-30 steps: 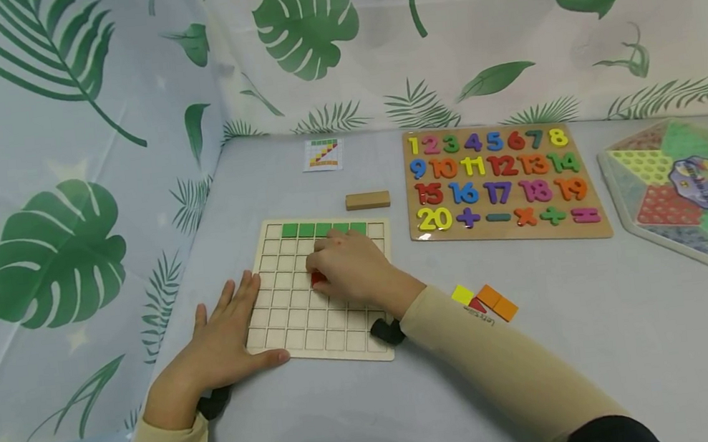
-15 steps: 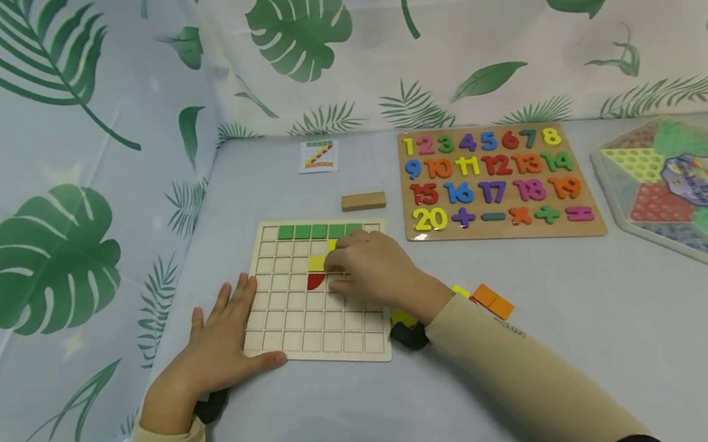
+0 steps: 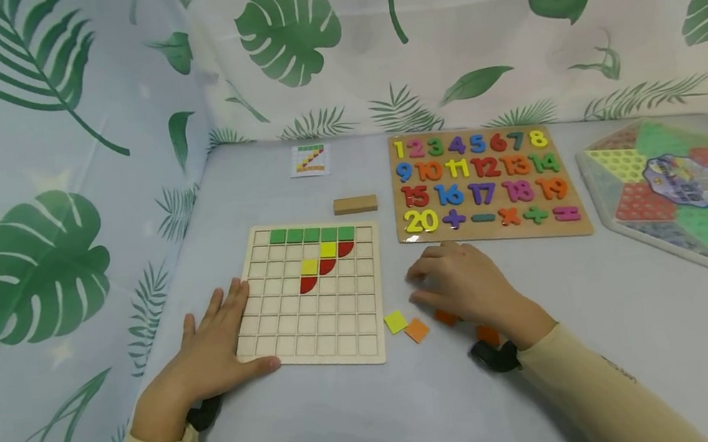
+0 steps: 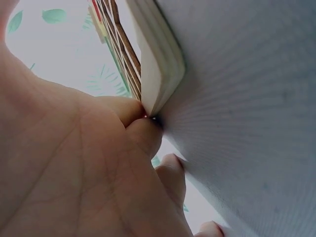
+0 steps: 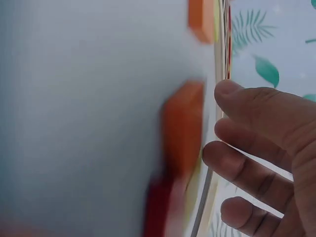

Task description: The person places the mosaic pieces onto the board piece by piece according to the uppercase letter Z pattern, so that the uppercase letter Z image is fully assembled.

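Observation:
A wooden grid board [image 3: 306, 324] bears a row of several green square tiles [image 3: 311, 235], two yellow square tiles [image 3: 310, 267] and three red quarter-round tiles [image 3: 308, 284] along a diagonal. My left hand [image 3: 209, 355] lies with spread fingers at the board's left edge, its thumb by the near-left corner. Right of the board, my right hand [image 3: 464, 285] is over loose tiles; its thumb and fingers are bent but apart, with nothing between them. Near it lie a loose yellow tile [image 3: 395, 322], an orange tile [image 3: 416, 329] and a dark red piece [image 5: 157, 207].
Behind the board are a small pattern card [image 3: 309, 161] and a wooden bar [image 3: 355, 205]. A number puzzle board [image 3: 491, 229] lies at the back right, beside a hexagonal game board [image 3: 684, 215]. Leaf-printed cloth [image 3: 438, 39] rises behind the table.
My right hand has left the grid and moved right to the loose tiles. The yellow and red diagonal it covered now shows. My left hand stays at the board's edge.

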Motion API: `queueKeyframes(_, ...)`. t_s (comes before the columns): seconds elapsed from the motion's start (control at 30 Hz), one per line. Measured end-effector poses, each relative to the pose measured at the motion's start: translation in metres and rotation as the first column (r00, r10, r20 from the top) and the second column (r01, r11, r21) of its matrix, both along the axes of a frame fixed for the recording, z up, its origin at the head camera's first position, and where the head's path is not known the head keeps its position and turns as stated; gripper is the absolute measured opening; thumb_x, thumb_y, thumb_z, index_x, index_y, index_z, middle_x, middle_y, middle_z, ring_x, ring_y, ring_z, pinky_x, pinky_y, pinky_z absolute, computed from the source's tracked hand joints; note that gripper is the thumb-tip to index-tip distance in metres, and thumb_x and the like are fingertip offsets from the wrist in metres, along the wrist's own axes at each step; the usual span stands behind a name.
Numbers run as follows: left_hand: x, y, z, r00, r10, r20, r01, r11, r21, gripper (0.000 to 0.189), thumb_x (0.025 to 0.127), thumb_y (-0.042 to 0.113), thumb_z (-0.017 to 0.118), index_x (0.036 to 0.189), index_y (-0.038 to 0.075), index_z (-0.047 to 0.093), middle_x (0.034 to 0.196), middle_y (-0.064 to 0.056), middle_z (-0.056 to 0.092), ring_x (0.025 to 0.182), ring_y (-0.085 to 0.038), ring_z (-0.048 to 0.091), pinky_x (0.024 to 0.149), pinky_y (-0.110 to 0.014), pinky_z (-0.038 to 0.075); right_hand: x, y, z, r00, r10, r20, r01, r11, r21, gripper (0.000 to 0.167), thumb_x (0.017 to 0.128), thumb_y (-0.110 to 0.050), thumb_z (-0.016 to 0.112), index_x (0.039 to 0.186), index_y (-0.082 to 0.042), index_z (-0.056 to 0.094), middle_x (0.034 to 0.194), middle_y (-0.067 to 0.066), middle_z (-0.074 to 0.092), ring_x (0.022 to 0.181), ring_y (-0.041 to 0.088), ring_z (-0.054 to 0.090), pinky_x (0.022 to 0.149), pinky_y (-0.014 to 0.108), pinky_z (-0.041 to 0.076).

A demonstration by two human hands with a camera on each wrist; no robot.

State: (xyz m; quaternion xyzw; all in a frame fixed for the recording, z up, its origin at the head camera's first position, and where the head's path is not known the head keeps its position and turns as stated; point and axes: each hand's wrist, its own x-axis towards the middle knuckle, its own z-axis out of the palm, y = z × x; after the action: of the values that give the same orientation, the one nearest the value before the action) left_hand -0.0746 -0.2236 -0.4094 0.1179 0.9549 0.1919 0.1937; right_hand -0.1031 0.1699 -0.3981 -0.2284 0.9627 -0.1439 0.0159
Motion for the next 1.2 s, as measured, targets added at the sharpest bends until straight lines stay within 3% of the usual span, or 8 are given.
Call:
queueKeyframes(0.2, 0.001, 0.0, 0.002, 1.0, 0.005, 0.005, -0.005, 1.0, 0.004, 0.133, 0.078, 0.075, 0.075, 0.168, 0.01, 0.002, 0.177, -0.015, 0.003, 0.162, -0.049, 0.003, 0.114, -0.085, 0.003, 0.015, 0.025, 0.001, 0.997, -0.073, 0.01, 0.073, 0.997, 0.029, 0.027, 0.083, -0.035, 0.088, 0.103, -0.018, 0.082, 0.105, 0.001, 0.078, 0.097, 0.024, 0.067, 0.085, 0.048, 0.056)
queueKeyframes(0.57, 0.001, -0.002, 0.002, 1.0, 0.019, 0.016, -0.019, 1.0, 0.004, 0.133, 0.078, 0.075, 0.074, 0.169, 0.01, 0.003, 0.177, -0.014, 0.003, 0.161, -0.049, 0.003, 0.115, -0.084, 0.002, 0.022, 0.04, 0.002, 0.996, -0.086, -0.016, 0.086, 0.995, 0.053, 0.033, 0.078, -0.035, 0.091, 0.102, -0.015, 0.082, 0.1, 0.002, 0.077, 0.093, 0.025, 0.067, 0.08, 0.048, 0.056)
queueKeyframes(0.77, 0.0, -0.001, 0.002, 1.0, 0.012, 0.017, -0.012, 1.0, 0.001, 0.133, 0.078, 0.077, 0.073, 0.168, 0.01, 0.002, 0.177, -0.014, 0.002, 0.161, -0.049, 0.002, 0.115, -0.084, 0.002, 0.021, 0.04, 0.002, 0.996, -0.088, -0.03, 0.09, 0.994, 0.063, 0.032, 0.079, -0.032, 0.09, 0.103, -0.013, 0.082, 0.099, 0.004, 0.079, 0.092, 0.025, 0.065, 0.08, 0.047, 0.055)
queueKeyframes(1.0, 0.0, 0.001, 0.003, 1.0, 0.005, 0.015, -0.005, 1.0, 0.0, 0.132, 0.078, 0.077, 0.072, 0.169, 0.011, 0.001, 0.177, -0.013, 0.002, 0.162, -0.048, 0.002, 0.115, -0.084, 0.002, 0.017, 0.028, 0.003, 0.997, -0.068, -0.048, 0.067, 0.998, -0.012, 0.027, 0.08, -0.027, 0.089, 0.103, -0.015, 0.083, 0.099, 0.002, 0.078, 0.089, 0.021, 0.058, 0.076, 0.039, 0.053)
queueKeyframes(1.2, 0.001, 0.001, 0.003, 1.0, 0.009, 0.015, -0.009, 1.0, -0.006, 0.133, 0.077, 0.076, 0.074, 0.169, 0.011, 0.002, 0.177, -0.014, 0.003, 0.162, -0.048, 0.001, 0.116, -0.084, 0.001, 0.003, 0.001, 0.004, 0.998, 0.002, -0.056, -0.006, 0.998, -0.07, 0.025, 0.083, -0.027, 0.087, 0.106, -0.016, 0.083, 0.1, 0.001, 0.077, 0.098, 0.022, 0.063, 0.084, 0.041, 0.057)
